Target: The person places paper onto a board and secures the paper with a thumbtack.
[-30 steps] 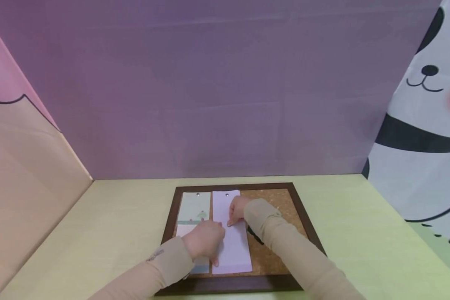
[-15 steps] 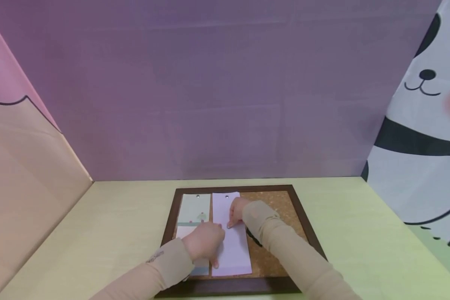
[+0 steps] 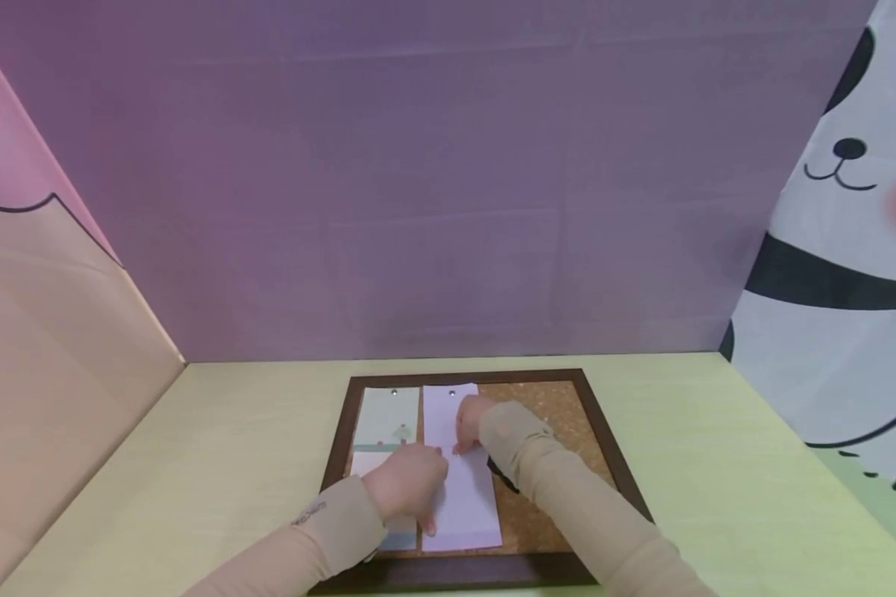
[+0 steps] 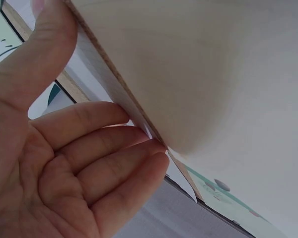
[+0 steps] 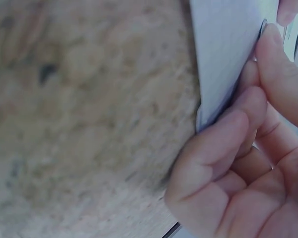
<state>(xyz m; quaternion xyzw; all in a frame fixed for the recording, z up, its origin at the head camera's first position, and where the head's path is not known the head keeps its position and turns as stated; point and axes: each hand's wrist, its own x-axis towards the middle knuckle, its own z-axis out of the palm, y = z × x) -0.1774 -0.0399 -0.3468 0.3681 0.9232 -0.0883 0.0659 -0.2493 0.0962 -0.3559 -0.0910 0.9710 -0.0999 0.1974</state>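
A lavender paper strip lies lengthwise on a cork board with a dark wooden frame. A round metal thumbtack sits at its top edge. Beside it, to the left, is a pale green printed paper with its own tack. My left hand rests across both papers; in the left wrist view its fingers are extended together and touch the paper, thumb apart. My right hand is at the strip's middle, thumb tip against another thumbtack, other fingers curled at the paper's edge.
The board lies on a pale yellow table. A purple backdrop stands behind it, with a panda-print panel at the right and a pink-and-beige panel at the left. Bare cork shows right of the strip.
Both hands stay at nearly the same places on the strip. The right hand's fingertips shift slightly over the tack, covering more of it. The head view tilts a little.
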